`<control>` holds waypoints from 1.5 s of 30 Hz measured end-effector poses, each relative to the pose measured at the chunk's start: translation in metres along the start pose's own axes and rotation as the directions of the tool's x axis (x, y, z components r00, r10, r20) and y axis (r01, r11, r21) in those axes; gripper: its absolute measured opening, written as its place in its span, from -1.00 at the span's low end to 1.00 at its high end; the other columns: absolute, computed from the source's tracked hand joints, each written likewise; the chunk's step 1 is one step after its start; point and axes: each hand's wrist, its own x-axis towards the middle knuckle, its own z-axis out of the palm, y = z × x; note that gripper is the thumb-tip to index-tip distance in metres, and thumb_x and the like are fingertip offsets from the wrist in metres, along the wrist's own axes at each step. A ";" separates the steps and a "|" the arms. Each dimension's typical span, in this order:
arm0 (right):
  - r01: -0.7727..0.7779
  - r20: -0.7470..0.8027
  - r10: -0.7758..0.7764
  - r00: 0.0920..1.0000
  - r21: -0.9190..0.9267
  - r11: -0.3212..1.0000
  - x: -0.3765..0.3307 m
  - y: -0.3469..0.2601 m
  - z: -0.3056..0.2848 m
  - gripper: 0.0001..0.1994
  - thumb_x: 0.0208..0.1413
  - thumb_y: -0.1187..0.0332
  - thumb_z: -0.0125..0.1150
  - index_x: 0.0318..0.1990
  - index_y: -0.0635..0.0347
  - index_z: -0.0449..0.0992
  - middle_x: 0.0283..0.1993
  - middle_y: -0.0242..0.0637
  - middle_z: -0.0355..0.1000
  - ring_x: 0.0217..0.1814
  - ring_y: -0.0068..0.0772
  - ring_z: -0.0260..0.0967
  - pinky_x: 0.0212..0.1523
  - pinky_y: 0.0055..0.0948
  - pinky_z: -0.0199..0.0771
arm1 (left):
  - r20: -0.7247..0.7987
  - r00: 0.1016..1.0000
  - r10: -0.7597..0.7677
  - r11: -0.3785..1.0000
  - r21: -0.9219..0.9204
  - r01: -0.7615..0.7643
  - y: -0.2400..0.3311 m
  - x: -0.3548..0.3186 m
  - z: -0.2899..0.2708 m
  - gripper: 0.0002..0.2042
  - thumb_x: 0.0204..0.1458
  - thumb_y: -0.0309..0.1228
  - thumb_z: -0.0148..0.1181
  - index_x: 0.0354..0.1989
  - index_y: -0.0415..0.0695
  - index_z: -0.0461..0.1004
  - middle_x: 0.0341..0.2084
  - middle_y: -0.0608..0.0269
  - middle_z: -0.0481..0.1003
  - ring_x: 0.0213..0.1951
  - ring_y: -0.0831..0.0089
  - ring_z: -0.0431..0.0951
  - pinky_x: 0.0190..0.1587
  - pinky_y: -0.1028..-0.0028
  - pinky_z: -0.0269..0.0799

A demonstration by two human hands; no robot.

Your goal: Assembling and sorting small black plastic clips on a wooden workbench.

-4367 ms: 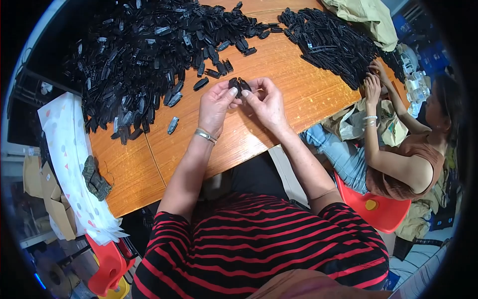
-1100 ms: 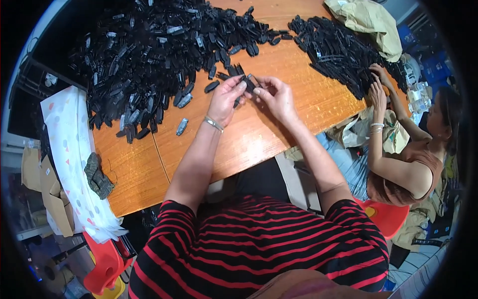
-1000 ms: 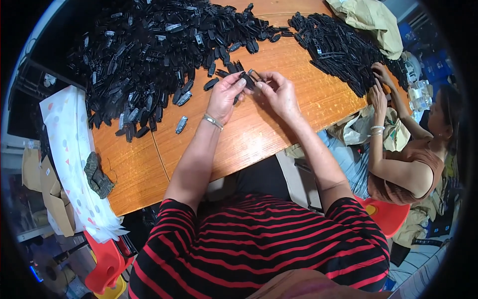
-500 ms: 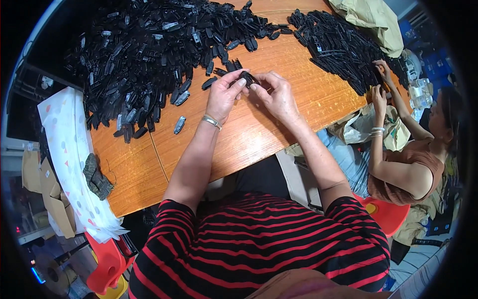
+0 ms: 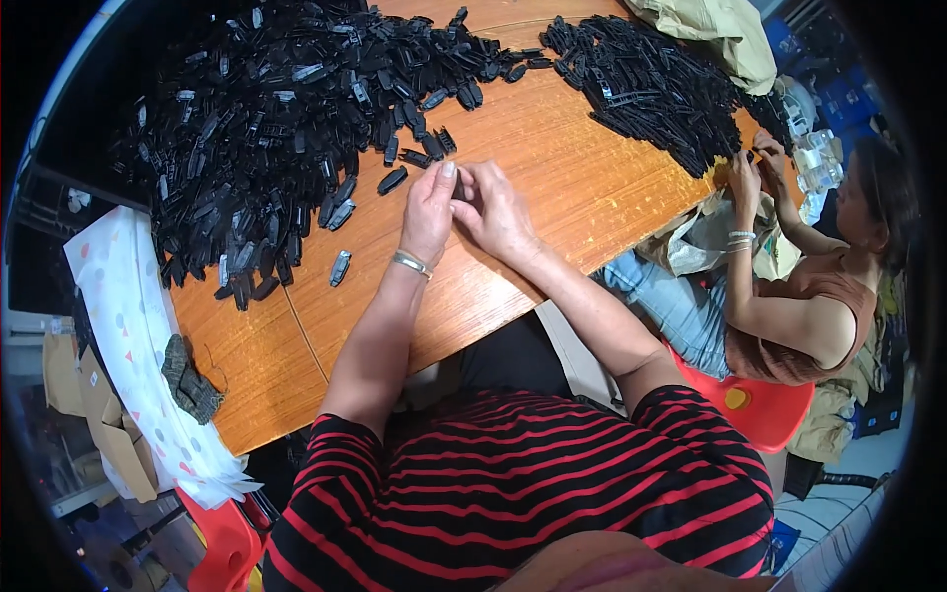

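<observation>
My left hand point(image 5: 428, 212) and my right hand point(image 5: 495, 212) meet above the wooden table point(image 5: 533, 187), fingers closed and thumbs close together. Between them they grip a small black plastic piece point(image 5: 462, 185); only a dark sliver of it shows, the rest being covered by my fingers. Just beyond my left hand, a loose oblong black clip point(image 5: 393, 181) rests on the wood. A big heap of similar black clips point(image 5: 266, 128) spreads over the far left. Another clip with a shiny grey face point(image 5: 340, 267) lies apart, left of my left wrist.
A pile of long black strips point(image 5: 651, 89) sits at the far right, beside brown paper point(image 5: 730, 39). At the right, a seated co-worker point(image 5: 799, 286) handles something small at the table edge. Dark knitted fabric point(image 5: 189, 380) and dotted white sheeting point(image 5: 123, 316) lie along the left edge.
My hands have drawn closer together, and my fingers now cover most of the black piece that showed before. The view has shifted slightly. The co-worker's hands have come together.
</observation>
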 end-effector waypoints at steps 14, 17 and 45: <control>0.003 -0.267 -0.111 0.957 -0.374 0.927 0.160 0.129 -0.054 -0.58 0.07 0.02 0.12 -0.10 0.18 0.53 -0.06 -0.10 0.41 0.00 -0.11 0.33 0.03 -0.24 0.34 | 0.044 0.999 0.000 0.967 -0.254 0.011 0.010 0.006 -0.017 -0.52 0.26 -0.06 -0.20 -0.67 -0.09 0.21 -0.68 0.28 0.32 -0.62 0.55 0.26 -0.55 0.57 0.16; -0.023 -0.263 -0.100 0.960 -0.428 0.904 0.201 0.164 -0.050 -0.52 0.09 -0.08 0.03 0.00 0.07 0.50 0.04 -0.04 0.35 0.12 -0.02 0.22 0.15 -0.17 0.23 | 0.038 0.999 -0.023 0.992 -0.126 0.028 0.009 0.005 -0.008 -0.53 0.24 -0.08 -0.13 -0.70 -0.06 0.17 -0.68 0.28 0.31 -0.63 0.57 0.25 -0.57 0.59 0.13; 0.362 0.109 -0.385 0.916 0.187 0.913 0.099 0.053 0.019 -0.69 0.03 0.30 0.20 -0.07 0.20 0.50 0.00 -0.08 0.38 0.10 -0.13 0.31 0.15 -0.32 0.29 | -0.267 0.959 0.093 0.985 -0.118 -0.128 0.026 0.009 -0.031 -0.63 0.21 -0.19 -0.04 -0.63 -0.08 0.22 -0.64 0.27 0.38 -0.62 0.55 0.34 -0.59 0.60 0.23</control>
